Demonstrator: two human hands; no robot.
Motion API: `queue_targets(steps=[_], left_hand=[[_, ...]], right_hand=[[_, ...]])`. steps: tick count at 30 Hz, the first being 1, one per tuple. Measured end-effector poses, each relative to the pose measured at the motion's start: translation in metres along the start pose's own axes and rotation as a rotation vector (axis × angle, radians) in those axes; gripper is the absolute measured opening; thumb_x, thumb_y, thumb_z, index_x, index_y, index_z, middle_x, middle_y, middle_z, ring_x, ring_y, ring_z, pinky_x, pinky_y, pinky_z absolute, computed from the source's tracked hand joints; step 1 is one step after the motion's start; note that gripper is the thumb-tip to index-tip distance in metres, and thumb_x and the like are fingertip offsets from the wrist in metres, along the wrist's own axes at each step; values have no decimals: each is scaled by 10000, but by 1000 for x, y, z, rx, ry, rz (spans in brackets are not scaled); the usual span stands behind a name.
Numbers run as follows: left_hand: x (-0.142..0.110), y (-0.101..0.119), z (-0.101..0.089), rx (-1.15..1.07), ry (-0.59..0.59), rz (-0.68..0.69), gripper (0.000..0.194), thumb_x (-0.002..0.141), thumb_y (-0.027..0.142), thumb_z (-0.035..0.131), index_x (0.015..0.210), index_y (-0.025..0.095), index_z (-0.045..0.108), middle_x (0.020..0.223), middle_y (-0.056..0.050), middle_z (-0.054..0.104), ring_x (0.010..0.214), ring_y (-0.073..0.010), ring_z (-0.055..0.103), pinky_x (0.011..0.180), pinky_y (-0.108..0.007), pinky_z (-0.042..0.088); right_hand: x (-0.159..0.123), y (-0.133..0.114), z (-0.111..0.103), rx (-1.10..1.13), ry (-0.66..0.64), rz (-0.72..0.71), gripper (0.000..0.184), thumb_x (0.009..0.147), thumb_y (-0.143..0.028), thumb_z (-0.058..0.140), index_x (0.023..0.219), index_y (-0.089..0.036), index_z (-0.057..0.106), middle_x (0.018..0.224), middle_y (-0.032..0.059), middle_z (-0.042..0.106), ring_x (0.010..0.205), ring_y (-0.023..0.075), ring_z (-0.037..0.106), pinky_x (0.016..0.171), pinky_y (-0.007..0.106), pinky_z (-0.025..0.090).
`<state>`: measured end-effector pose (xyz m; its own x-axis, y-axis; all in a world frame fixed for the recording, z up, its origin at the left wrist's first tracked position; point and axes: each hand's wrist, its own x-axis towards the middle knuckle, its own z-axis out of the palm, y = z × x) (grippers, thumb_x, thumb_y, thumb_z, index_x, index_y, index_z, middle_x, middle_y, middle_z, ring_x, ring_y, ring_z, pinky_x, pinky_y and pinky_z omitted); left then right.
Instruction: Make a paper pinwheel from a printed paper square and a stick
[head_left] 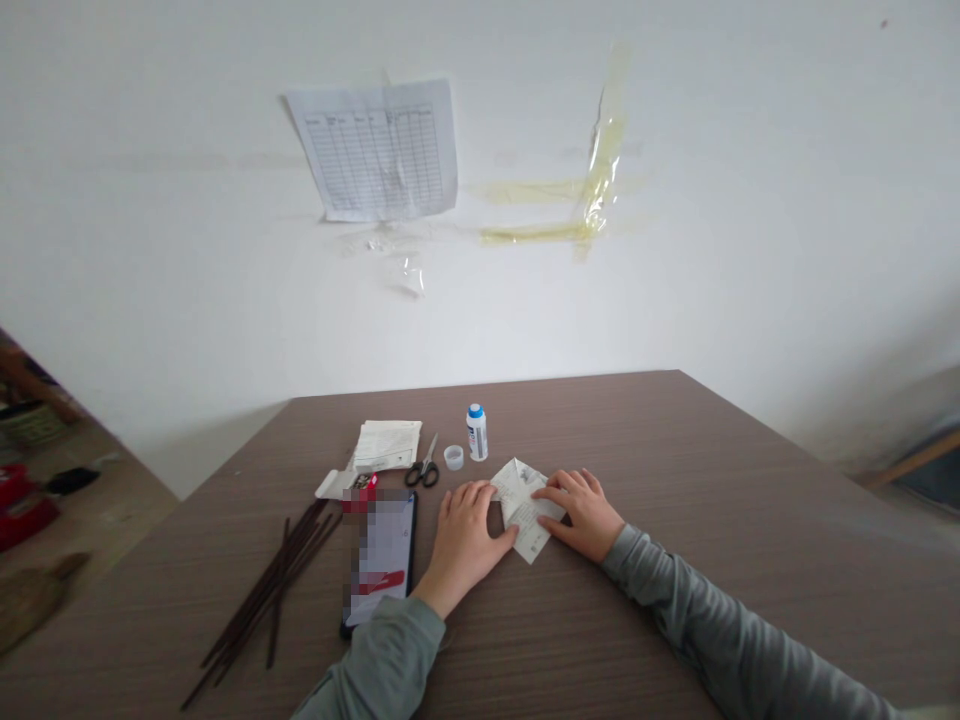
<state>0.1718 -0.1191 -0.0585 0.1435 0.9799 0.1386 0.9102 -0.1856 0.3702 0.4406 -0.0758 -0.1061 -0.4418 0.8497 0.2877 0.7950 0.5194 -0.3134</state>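
A printed sheet of paper (pixel 523 515), folded into a pointed shape, lies on the brown table between my hands. My left hand (pixel 466 540) holds its left side, the index fingertip at the upper left corner and the thumb at the lower left edge. On the right side, the fingers and thumb of my right hand (pixel 586 515) grip the folded flap. Just beyond the paper stands a small white bottle with a blue top (pixel 477 433). Next to the bottle sits a clear plastic cap (pixel 454 458). Black-handled scissors (pixel 422 472) rest farther left.
A phone (pixel 386 560) lies left of my left hand, beside dark thin sticks (pixel 274 585). Behind them are a small red box (pixel 361 493) and a stack of paper pieces (pixel 388 445). The table (pixel 637 430) meets a white wall with a taped printed sheet (pixel 379 150).
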Motion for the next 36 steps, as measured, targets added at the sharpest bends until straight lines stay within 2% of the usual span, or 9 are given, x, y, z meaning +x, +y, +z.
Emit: queue_targets(steps=[6, 11, 14, 17, 21, 22, 27, 32, 36], left_hand=[[-1, -7, 4, 29, 15, 32, 561, 1064, 371, 953, 1609, 264, 872, 1812, -170, 825, 1740, -472, 721, 1538, -695, 534], [-1, -11, 5, 4, 6, 17, 598, 1036, 423, 970, 1616, 317, 876, 1824, -155, 819, 1741, -461, 711, 1559, -630, 515], [-1, -11, 3, -23, -1, 16, 606, 1023, 441, 962, 1611, 319, 882, 1838, -158, 810, 1747, -477, 698, 1568, -648, 499], [-2, -12, 1, -11, -43, 19, 639, 1059, 465, 920, 1673, 297, 859, 1911, -166, 752, 1807, -486, 650, 1589, -672, 462], [-3, -13, -1, 8, -66, 14, 694, 1071, 483, 923, 1729, 276, 847, 1965, -186, 698, 1863, -506, 595, 1599, -681, 447], [-3, -14, -1, 7, -60, 10, 691, 1063, 481, 936, 1724, 292, 858, 1962, -180, 702, 1864, -506, 594, 1596, -674, 455], [-2, -24, -1, -23, -39, 7, 728, 1029, 445, 976, 1737, 325, 854, 1913, -159, 749, 1843, -497, 605, 1551, -677, 518], [1, -37, 1, -70, -37, 27, 698, 1044, 451, 958, 1712, 282, 847, 1896, -193, 745, 1857, -486, 589, 1543, -677, 526], [3, -46, 5, -119, -48, 34, 704, 1046, 505, 948, 1689, 241, 839, 1928, -220, 703, 1877, -512, 567, 1569, -722, 485]], right_hand=[[1, 4, 2, 10, 25, 0, 299, 1102, -398, 918, 1392, -372, 986, 1335, 103, 897, 1342, 405, 864, 1412, 774, 589], [3, 13, 7, 24, 53, -24, 274, 1097, -360, 915, 1362, -373, 984, 1318, 93, 918, 1334, 406, 892, 1408, 782, 599], [7, 20, 10, 42, 52, -34, 262, 1108, -338, 896, 1355, -370, 977, 1248, 69, 926, 1289, 380, 905, 1413, 765, 596], [17, 29, 8, 99, 77, -48, 283, 1161, -294, 797, 1380, -347, 968, 1166, 68, 932, 1260, 359, 898, 1398, 720, 598], [44, 38, -4, 161, 93, -104, 293, 1152, -272, 806, 1389, -286, 977, 1342, 125, 948, 1303, 359, 872, 1221, 575, 714], [53, 39, -8, 166, 98, -118, 309, 1149, -260, 820, 1413, -294, 977, 1387, 125, 945, 1344, 355, 861, 1238, 560, 710], [101, 33, -15, 140, 88, -153, 442, 1069, -167, 891, 1477, -319, 972, 1570, 137, 891, 1474, 362, 789, 1331, 633, 661], [137, 17, -4, 150, 76, -251, 488, 1078, -91, 802, 1470, -324, 975, 1764, 137, 809, 1611, 358, 742, 1425, 649, 605], [158, 7, 9, 249, 29, -228, 626, 997, -10, 800, 1485, -345, 1003, 1828, 133, 762, 1689, 397, 696, 1494, 679, 540]])
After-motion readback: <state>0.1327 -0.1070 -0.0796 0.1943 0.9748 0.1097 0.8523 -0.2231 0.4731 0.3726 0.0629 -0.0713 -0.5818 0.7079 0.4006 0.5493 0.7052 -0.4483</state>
